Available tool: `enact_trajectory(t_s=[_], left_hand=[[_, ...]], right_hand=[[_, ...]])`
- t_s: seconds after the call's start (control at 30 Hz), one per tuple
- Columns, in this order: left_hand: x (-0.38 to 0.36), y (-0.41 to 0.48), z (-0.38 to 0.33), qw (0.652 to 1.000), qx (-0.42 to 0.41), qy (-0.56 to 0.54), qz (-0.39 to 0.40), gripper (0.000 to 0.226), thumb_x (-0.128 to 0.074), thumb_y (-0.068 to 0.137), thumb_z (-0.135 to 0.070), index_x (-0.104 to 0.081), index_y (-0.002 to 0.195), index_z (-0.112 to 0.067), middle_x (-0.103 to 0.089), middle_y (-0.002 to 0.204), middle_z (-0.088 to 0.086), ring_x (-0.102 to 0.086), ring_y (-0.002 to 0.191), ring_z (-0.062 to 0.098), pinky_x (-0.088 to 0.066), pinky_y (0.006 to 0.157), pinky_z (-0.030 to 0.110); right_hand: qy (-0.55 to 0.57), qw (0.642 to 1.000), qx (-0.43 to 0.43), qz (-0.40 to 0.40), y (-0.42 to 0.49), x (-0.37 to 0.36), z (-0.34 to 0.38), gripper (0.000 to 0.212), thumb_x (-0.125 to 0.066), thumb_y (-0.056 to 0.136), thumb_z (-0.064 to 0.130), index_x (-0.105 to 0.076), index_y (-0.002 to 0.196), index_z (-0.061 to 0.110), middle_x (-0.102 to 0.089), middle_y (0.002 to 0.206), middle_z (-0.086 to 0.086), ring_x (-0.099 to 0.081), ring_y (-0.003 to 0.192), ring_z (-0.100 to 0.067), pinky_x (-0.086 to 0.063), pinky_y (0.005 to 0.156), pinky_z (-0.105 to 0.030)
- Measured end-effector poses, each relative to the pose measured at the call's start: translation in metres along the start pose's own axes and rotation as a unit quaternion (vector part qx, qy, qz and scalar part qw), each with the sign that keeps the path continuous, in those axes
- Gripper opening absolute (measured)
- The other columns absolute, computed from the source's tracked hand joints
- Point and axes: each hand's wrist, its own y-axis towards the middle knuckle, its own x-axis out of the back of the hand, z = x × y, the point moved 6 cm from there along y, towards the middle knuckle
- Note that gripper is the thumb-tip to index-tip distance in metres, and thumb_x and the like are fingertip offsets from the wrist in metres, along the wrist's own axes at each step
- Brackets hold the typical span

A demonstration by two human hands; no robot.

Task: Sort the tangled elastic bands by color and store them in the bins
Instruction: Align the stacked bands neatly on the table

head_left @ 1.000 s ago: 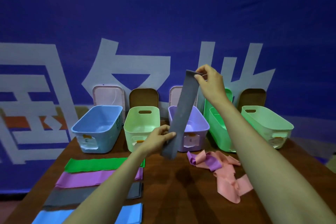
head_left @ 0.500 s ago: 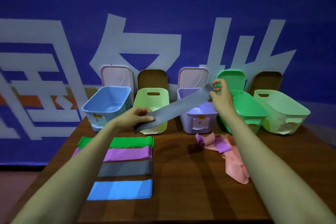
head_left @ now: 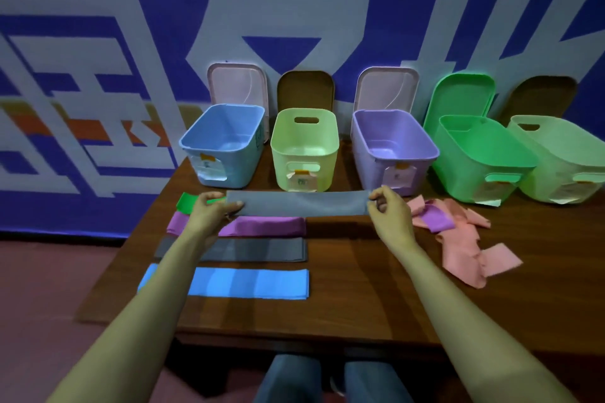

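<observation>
A grey elastic band (head_left: 298, 203) is stretched flat and level between my hands, just above the table in front of the bins. My left hand (head_left: 212, 209) pinches its left end and my right hand (head_left: 386, 206) pinches its right end. Beneath and nearer to me lie flat bands in a column: green (head_left: 185, 201), purple (head_left: 265, 226), grey (head_left: 255, 249), blue (head_left: 248, 283). A tangled pile of pink bands (head_left: 465, 249) with one purple band (head_left: 433, 219) lies at the right.
Along the back of the wooden table (head_left: 360, 298) stand several open bins: blue (head_left: 222, 144), pale green (head_left: 304, 147), purple (head_left: 391, 147), green (head_left: 481, 157), light green (head_left: 563, 160). Their lids lean on the blue banner wall behind. My knees show below the table's near edge.
The grey band went from held upright, to slanted, to level and low over the table. Both hands came down and apart with it. The head camera tilted downward.
</observation>
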Motion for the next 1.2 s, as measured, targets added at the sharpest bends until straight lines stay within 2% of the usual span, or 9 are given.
enact_trajectory(t_s=[0.07,0.17,0.23,0.3,0.4,0.5,0.6,1.07,1.2], left_hand=[[0.026,-0.004,0.005,0.994,-0.074,0.028,-0.078,0.044,-0.067,0.077,0.013,-0.039,0.082,-0.021,-0.048,0.076,0.005,-0.054,0.063,0.015,-0.051,0.053,0.016],[0.054,-0.012,0.011,0.969,-0.146,0.160,-0.119,0.037,-0.067,0.078,0.009,-0.047,0.076,-0.022,-0.055,0.080,0.000,-0.055,0.076,0.011,-0.048,0.068,0.019],[0.071,-0.012,0.021,0.962,-0.134,0.197,-0.133,0.023,-0.064,0.079,0.009,-0.059,0.075,-0.013,-0.061,0.080,0.008,-0.057,0.081,0.019,-0.051,0.077,0.032],[0.091,-0.010,0.030,0.958,-0.101,0.218,-0.157,0.013,-0.064,0.081,0.005,-0.068,0.086,-0.006,-0.067,0.091,0.015,-0.058,0.085,0.022,-0.051,0.082,0.039],[0.117,-0.007,0.039,0.944,-0.085,0.262,-0.181,0.017,-0.065,0.083,-0.004,-0.070,0.099,-0.009,-0.068,0.103,0.015,-0.062,0.097,0.029,-0.051,0.089,0.045],[0.128,-0.005,0.038,0.930,-0.090,0.309,-0.179,0.019,-0.064,0.084,-0.006,-0.070,0.102,-0.008,-0.068,0.111,0.014,-0.061,0.105,0.030,-0.048,0.095,0.043],[0.130,-0.004,0.033,0.909,-0.096,0.366,-0.176,0.022,-0.062,0.085,-0.004,-0.070,0.106,-0.004,-0.064,0.116,0.017,-0.058,0.108,0.032,-0.044,0.095,0.037],[0.129,0.000,0.035,0.858,-0.101,0.482,-0.143,0.024,-0.058,0.089,-0.005,-0.067,0.111,0.000,-0.057,0.117,0.022,-0.055,0.104,0.038,-0.042,0.092,0.040],[0.127,-0.004,0.040,0.839,-0.102,0.513,-0.150,0.025,-0.054,0.092,-0.007,-0.065,0.113,0.000,-0.044,0.122,0.022,-0.043,0.111,0.039,-0.037,0.098,0.042]], right_hand=[[0.009,0.999,-0.007,0.038,-0.015,-0.020,0.000,0.013,-0.063,0.080,0.005,-0.059,0.082,0.017,-0.061,0.078,-0.004,-0.057,0.071,-0.020,-0.040,0.066,-0.026],[0.002,0.997,0.004,0.083,-0.036,-0.048,0.008,0.012,-0.064,0.082,0.011,-0.058,0.080,0.021,-0.063,0.079,-0.001,-0.057,0.072,-0.015,-0.038,0.063,-0.021],[-0.004,0.995,0.008,0.103,-0.046,-0.065,0.013,0.011,-0.063,0.083,0.013,-0.059,0.079,0.022,-0.064,0.082,0.000,-0.058,0.074,-0.016,-0.041,0.064,-0.023],[-0.010,0.992,0.011,0.123,-0.054,-0.082,0.019,0.011,-0.062,0.084,0.014,-0.058,0.079,0.023,-0.063,0.083,0.001,-0.058,0.076,-0.016,-0.044,0.065,-0.025],[-0.013,0.989,0.026,0.147,-0.062,-0.102,0.028,0.010,-0.062,0.086,0.016,-0.058,0.079,0.023,-0.064,0.084,0.003,-0.058,0.080,-0.015,-0.048,0.069,-0.029],[-0.017,0.986,0.030,0.165,-0.067,-0.116,0.033,0.006,-0.062,0.086,0.018,-0.059,0.081,0.020,-0.064,0.085,0.002,-0.057,0.082,-0.014,-0.049,0.070,-0.031],[-0.024,0.984,0.033,0.174,-0.071,-0.124,0.033,0.005,-0.062,0.086,0.020,-0.060,0.082,0.019,-0.063,0.084,0.003,-0.056,0.084,-0.014,-0.049,0.071,-0.031],[-0.071,0.983,0.046,0.160,-0.085,-0.140,0.029,0.005,-0.061,0.087,0.016,-0.058,0.083,0.015,-0.055,0.081,0.005,-0.049,0.085,-0.018,-0.043,0.072,-0.032],[-0.098,0.984,0.051,0.143,-0.090,-0.141,0.030,0.003,-0.061,0.086,0.015,-0.059,0.084,0.014,-0.050,0.094,-0.002,-0.046,0.091,-0.018,-0.043,0.071,-0.029]])
